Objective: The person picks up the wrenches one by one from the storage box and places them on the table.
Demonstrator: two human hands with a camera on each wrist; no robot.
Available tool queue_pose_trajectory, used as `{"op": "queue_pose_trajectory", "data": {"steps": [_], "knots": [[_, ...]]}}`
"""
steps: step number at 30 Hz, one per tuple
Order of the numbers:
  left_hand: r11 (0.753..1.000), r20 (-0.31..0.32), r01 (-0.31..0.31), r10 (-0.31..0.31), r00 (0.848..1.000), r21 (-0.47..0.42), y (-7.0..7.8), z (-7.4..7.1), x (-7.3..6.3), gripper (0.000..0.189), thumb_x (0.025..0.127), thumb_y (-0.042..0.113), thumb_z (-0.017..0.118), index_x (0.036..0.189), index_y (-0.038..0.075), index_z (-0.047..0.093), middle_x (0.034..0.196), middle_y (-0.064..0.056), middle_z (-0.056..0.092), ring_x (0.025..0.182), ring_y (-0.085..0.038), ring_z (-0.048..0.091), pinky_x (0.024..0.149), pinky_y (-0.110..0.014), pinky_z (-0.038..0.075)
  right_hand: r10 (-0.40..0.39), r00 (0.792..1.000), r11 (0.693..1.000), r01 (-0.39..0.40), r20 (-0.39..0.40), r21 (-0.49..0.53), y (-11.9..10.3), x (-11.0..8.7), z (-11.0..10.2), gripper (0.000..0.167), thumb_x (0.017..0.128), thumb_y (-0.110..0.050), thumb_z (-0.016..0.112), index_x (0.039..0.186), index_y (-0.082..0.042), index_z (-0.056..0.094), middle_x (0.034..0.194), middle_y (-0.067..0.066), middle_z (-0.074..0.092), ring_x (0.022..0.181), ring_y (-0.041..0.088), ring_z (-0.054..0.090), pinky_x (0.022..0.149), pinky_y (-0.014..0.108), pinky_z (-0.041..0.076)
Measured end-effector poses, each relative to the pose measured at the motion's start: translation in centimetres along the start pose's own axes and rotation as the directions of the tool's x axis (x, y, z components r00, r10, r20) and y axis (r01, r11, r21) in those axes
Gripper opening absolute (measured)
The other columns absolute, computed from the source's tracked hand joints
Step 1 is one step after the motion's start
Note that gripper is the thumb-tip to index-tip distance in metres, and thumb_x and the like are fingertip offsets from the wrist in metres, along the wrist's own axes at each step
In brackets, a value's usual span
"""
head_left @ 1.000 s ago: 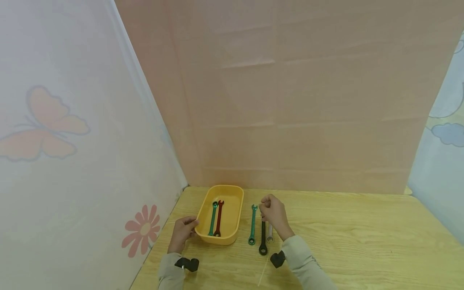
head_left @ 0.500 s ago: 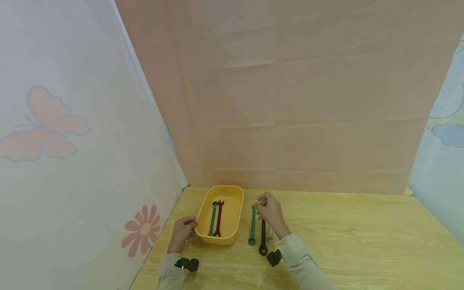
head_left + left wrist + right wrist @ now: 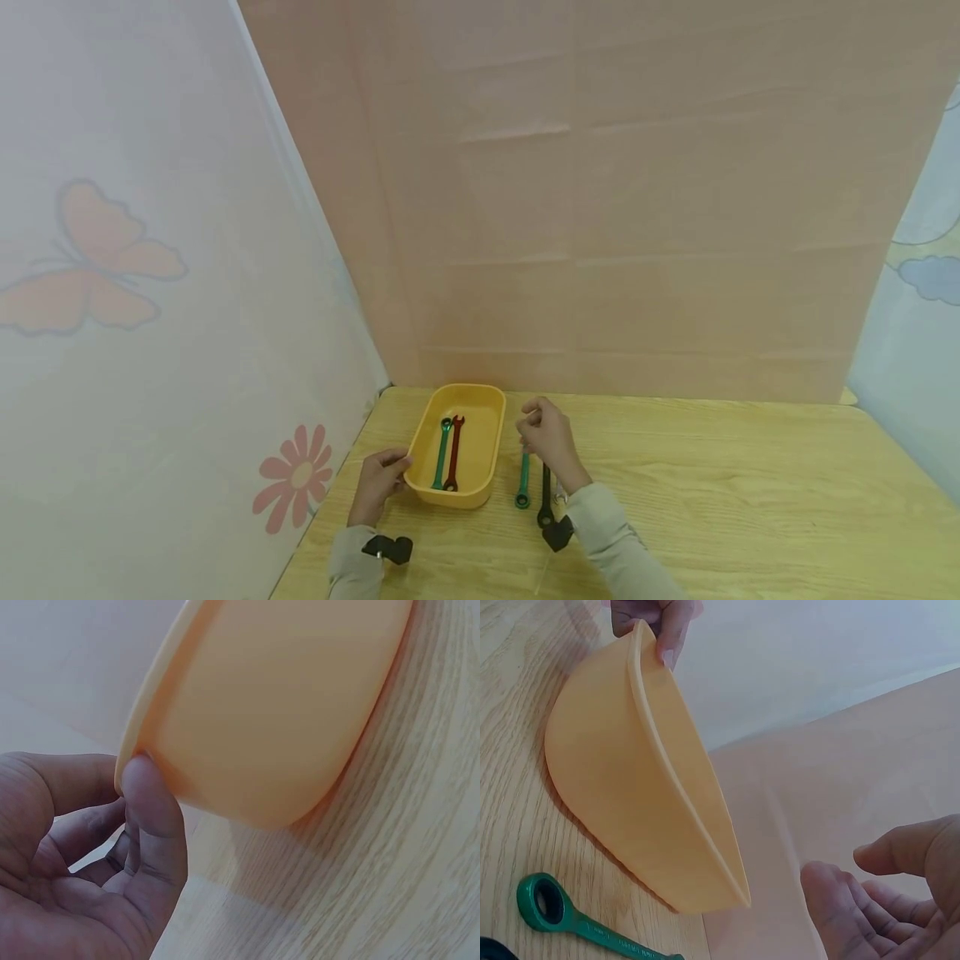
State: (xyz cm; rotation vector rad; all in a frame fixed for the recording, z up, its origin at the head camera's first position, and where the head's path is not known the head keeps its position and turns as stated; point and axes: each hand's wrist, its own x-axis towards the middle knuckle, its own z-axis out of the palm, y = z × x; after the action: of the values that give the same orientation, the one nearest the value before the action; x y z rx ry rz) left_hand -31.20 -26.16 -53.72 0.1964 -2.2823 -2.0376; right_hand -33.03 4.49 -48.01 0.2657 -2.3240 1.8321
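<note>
My left hand [image 3: 378, 485] pinches the near left corner of a yellow plastic tub [image 3: 450, 500], thumb over the rim in the left wrist view. Inside the tub lie a green ratchet wrench [image 3: 441, 454] and a red wrench [image 3: 453, 454], side by side. My right hand [image 3: 551, 442] is above the far end of a second green wrench [image 3: 522, 492] on the table, hiding its open end. In the right wrist view its thumb and bent fingers stand apart with nothing between them.
A larger black wrench [image 3: 546, 508] lies right of the green one, and a silver wrench [image 3: 560, 497] beside it is mostly covered by the right hand and wrist. A peach curtain [image 3: 600, 250] hangs behind the wooden table [image 3: 712, 500]; a white patterned sheet [image 3: 187, 375] closes the left.
My right hand has moved left, from above the black and silver wrenches to above the green wrench. The left hand and the tub have stayed in place.
</note>
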Motion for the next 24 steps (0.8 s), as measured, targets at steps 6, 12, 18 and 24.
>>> {"op": "queue_pose_trajectory", "data": {"steps": [6,12,18,24], "knots": [[1.000,-0.030,-0.005,0.006,1.000,0.003,-0.3,-0.2,0.1,0.029,0.095,0.004,0.067,0.116,-0.015,0.065,0.091,-0.020,0.069,0.069,-0.021,0.063,0.054,-0.025,0.053,0.008,0.999,0.999,-0.009,0.032,0.036,-0.7,0.0,1.4,0.024,0.089,0.006,0.062,0.112,0.008,0.057,0.089,0.015,0.064,0.071,0.035,0.069,0.056,0.034,0.059],[1.000,-0.003,0.007,-0.007,1.000,-0.016,-0.2,-0.2,0.0,0.031,0.096,0.004,0.066,0.118,-0.017,0.062,0.089,-0.016,0.070,0.069,-0.020,0.063,0.055,-0.025,0.054,-0.008,0.998,0.999,0.005,0.067,0.048,-1.1,-0.1,2.5,0.025,0.091,0.006,0.064,0.114,0.007,0.057,0.090,0.015,0.064,0.069,0.031,0.068,0.055,0.033,0.059],[1.000,0.033,-0.008,0.008,0.999,-0.007,1.9,0.0,-1.7,0.031,0.097,0.000,0.061,0.119,-0.021,0.059,0.084,-0.010,0.069,0.071,-0.021,0.064,0.060,-0.030,0.057,-0.038,0.995,0.997,0.032,0.089,0.068,-1.2,-0.2,3.2,0.024,0.092,0.005,0.064,0.115,0.007,0.056,0.090,0.015,0.063,0.072,0.038,0.069,0.056,0.033,0.059],[1.000,0.016,-0.022,0.022,1.000,0.001,0.9,-0.2,-1.1,0.032,0.097,0.003,0.063,0.120,-0.019,0.060,0.092,-0.019,0.070,0.073,-0.024,0.066,0.059,-0.028,0.056,-0.055,0.993,0.996,0.047,0.106,0.079,-1.7,-0.2,4.0,0.025,0.093,0.003,0.063,0.117,0.006,0.056,0.092,0.016,0.063,0.074,0.039,0.068,0.057,0.033,0.059]]}}
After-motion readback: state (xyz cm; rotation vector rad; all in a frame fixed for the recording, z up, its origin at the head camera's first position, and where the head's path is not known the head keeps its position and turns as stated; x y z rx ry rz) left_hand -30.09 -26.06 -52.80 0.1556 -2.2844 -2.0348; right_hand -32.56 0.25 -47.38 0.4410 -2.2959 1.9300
